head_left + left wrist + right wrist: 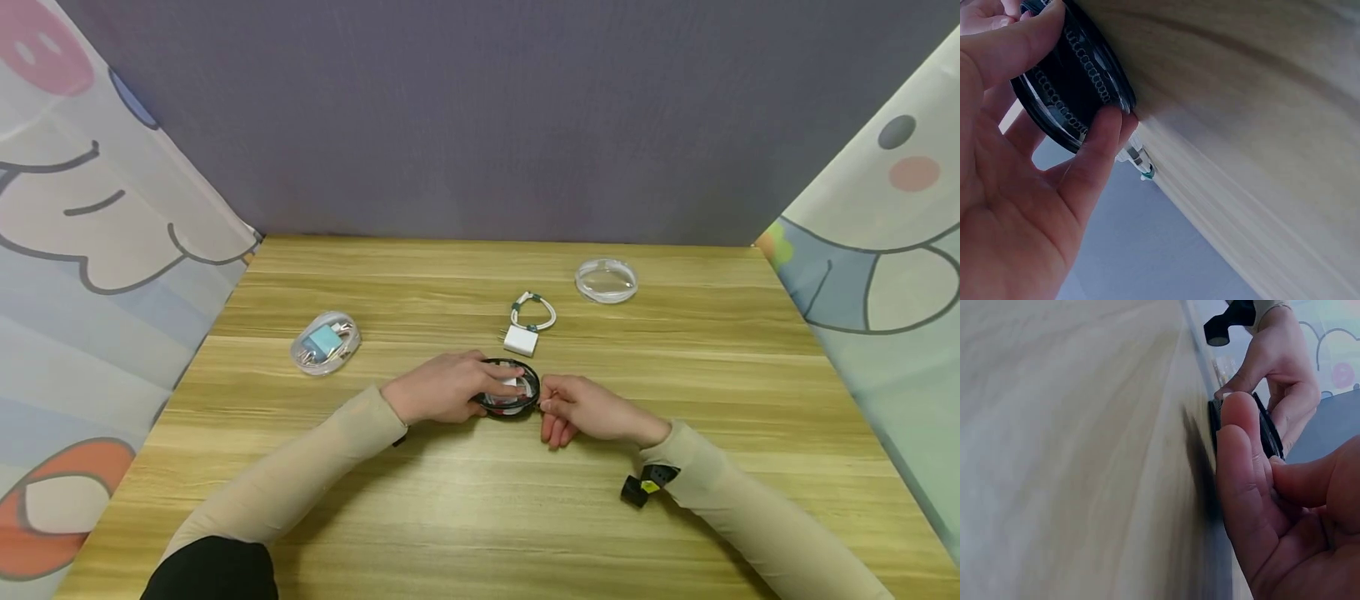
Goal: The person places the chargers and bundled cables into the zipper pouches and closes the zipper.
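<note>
A wood-grain bench (712,350) meets a plain grey wall (487,125), with cartoon-printed sheets (67,250) along both sides. Near the bench's middle, on the person's side of a white plug (521,341), is a round black zip case (1072,81). The left hand (442,387) grips it, thumb and fingers round its sides; the right hand (588,408) pinches narrowly at its right edge, thumb against forefinger.

We find the head view lit softly and evenly, with the table (465,500) bright and a faint shadow below the left sleeve (300,467), towards seven o'clock. Both wrist views are dimmer, bluish. At ten o'clock from the right hand (1285,544) we notice a dark, blurred streak.
</note>
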Demonstrator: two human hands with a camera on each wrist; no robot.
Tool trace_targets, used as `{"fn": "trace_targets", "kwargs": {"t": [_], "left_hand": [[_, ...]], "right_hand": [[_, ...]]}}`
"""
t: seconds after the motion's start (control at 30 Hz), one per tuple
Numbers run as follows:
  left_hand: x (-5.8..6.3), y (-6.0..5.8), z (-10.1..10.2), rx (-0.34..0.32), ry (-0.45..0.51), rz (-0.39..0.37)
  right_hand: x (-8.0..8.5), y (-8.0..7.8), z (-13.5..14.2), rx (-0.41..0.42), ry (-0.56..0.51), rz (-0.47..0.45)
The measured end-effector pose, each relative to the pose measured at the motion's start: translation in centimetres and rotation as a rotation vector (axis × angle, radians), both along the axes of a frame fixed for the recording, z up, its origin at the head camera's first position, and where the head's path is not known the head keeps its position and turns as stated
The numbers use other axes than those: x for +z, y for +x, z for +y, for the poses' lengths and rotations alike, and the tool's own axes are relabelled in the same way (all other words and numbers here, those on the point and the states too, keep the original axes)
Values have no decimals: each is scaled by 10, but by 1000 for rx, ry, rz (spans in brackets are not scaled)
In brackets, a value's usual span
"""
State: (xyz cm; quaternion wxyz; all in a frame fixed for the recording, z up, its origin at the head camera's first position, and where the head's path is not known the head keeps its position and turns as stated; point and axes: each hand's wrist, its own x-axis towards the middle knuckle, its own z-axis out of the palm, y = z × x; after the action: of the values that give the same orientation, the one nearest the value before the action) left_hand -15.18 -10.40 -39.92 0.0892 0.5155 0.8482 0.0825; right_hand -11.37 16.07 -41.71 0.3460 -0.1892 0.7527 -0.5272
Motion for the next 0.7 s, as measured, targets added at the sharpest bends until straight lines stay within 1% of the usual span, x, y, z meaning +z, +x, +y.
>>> {"fn": "trace_targets", "kwargs": {"t": [0.07,0.13,0.27,0.33,0.4,0.47,0.53,0.57,0.63,0.7], "left_hand": [[1,0,-1,5,-1,10],[1,0,-1,11,-7,17],[0,1,-4,27,-26,21],[-1,1,-4,27,-16,46],[-1,0,-5,11,1,113],[-2,-2,-4,-8,24,200],[-3,-4,-3,-40,41,283],[-3,-4,-2,-59,44,311],[-4,-6,0,-101,41,326],[-4,-6,0,-133,32,297]], "right_hand": [[-1,-2,1,-2,7,42],[-3,-4,1,-22,19,90],[-6,-11,3,-107,19,129],[-7,-14,3,-152,21,138],[-7,-18,2,-184,26,146],[-6,-23,0,-205,37,154],[-5,-27,-3,-223,42,156],[-5,-29,-4,-230,42,157],[-4,-33,-6,-233,37,161],[-4,-35,-7,-228,41,160]]}}
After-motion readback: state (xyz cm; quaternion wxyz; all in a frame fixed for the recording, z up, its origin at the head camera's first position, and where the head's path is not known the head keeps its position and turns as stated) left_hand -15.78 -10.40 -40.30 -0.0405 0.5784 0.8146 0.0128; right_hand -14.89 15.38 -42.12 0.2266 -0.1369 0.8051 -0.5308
